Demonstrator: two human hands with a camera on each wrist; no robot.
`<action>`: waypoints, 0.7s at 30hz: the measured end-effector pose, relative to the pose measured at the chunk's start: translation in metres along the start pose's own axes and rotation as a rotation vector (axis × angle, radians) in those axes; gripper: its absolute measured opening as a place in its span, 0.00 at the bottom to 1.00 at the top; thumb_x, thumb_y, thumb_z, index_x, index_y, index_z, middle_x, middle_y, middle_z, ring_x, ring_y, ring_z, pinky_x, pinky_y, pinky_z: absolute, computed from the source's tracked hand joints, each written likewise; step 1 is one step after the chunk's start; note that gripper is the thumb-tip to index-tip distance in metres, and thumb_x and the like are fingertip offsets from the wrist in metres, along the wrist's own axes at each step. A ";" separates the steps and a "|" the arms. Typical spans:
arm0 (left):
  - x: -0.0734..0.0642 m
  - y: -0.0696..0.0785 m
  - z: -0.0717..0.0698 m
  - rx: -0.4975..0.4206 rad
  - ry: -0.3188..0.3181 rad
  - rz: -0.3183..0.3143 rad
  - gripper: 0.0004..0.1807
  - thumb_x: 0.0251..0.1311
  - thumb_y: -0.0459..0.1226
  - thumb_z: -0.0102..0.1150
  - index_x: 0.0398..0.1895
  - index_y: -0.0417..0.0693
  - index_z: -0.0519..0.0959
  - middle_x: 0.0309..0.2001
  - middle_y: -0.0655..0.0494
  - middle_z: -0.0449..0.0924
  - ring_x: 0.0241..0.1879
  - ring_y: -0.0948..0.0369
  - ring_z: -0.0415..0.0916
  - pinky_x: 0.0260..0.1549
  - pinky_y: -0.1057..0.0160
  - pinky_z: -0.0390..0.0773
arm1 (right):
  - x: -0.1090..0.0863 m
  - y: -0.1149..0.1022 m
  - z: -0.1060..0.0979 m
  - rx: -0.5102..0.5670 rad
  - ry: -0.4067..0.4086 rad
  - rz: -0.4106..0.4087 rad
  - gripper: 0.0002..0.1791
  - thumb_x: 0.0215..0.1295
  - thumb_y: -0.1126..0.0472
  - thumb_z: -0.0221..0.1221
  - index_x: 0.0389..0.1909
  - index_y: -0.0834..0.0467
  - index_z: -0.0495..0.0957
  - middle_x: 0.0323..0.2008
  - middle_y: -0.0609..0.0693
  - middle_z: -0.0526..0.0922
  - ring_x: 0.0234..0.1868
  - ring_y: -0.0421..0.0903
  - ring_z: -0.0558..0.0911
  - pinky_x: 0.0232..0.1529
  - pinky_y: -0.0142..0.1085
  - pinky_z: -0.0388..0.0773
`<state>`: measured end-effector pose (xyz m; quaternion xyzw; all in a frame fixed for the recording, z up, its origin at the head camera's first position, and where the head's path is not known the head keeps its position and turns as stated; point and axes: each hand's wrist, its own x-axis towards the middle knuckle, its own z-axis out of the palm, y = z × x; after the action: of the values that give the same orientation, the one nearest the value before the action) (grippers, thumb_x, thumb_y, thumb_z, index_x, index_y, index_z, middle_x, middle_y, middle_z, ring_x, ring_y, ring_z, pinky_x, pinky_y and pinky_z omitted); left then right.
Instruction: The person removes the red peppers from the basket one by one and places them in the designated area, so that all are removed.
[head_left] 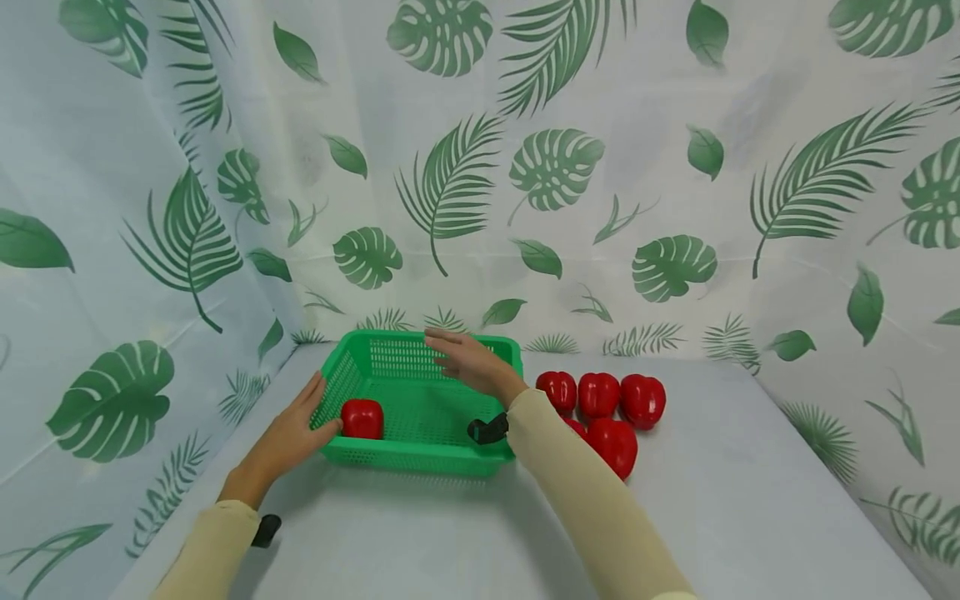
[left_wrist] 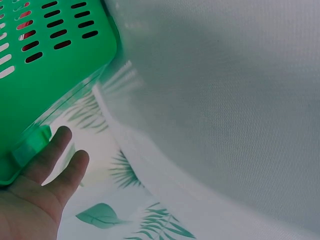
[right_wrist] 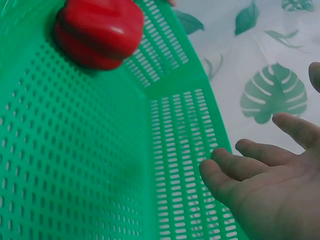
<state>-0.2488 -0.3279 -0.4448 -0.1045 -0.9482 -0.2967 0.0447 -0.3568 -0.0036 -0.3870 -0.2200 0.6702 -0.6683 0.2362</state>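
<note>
A green slotted plastic basket (head_left: 420, 462) sits on the table. One red bell pepper (head_left: 362, 419) lies inside it, in the front left corner. My left hand (head_left: 294, 429) is at the basket's left side, its fingers straight along the outside of the wall and its thumb by the rim. In the left wrist view, two straight fingers (left_wrist: 70, 175) show beside the green rim. My right hand (head_left: 472, 362) hovers over the back right part of the basket, holding nothing. Its fingers are spread in the right wrist view, close to the slotted wall (right_wrist: 185, 160).
Several red bell peppers (head_left: 598, 395) stand on the white table (head_left: 712, 500) to the right of the basket, partly behind my right forearm. A leaf-patterned curtain (head_left: 555, 250) rises behind the table and along both sides.
</note>
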 end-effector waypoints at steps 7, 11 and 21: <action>0.002 0.000 0.000 0.009 -0.005 -0.008 0.50 0.75 0.52 0.55 0.85 0.30 0.47 0.86 0.35 0.39 0.81 0.30 0.45 0.70 0.24 0.56 | 0.007 0.001 0.011 -0.001 -0.027 0.017 0.35 0.87 0.54 0.50 0.86 0.60 0.53 0.86 0.57 0.49 0.84 0.67 0.49 0.81 0.57 0.50; 0.002 -0.001 0.000 0.006 0.000 -0.004 0.50 0.75 0.53 0.55 0.85 0.30 0.47 0.86 0.36 0.39 0.81 0.31 0.45 0.70 0.24 0.56 | 0.012 0.001 0.016 0.008 -0.036 0.030 0.35 0.87 0.54 0.50 0.86 0.60 0.53 0.86 0.57 0.49 0.84 0.67 0.48 0.81 0.57 0.49; 0.004 -0.001 -0.001 -0.002 0.000 -0.011 0.49 0.75 0.53 0.55 0.85 0.31 0.47 0.86 0.36 0.39 0.81 0.32 0.45 0.71 0.25 0.56 | 0.024 0.007 0.034 0.037 -0.057 0.063 0.34 0.86 0.54 0.53 0.85 0.58 0.57 0.86 0.57 0.51 0.84 0.68 0.49 0.81 0.58 0.49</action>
<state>-0.2527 -0.3291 -0.4438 -0.0994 -0.9485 -0.2978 0.0431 -0.3549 -0.0451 -0.3944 -0.2132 0.6573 -0.6664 0.2800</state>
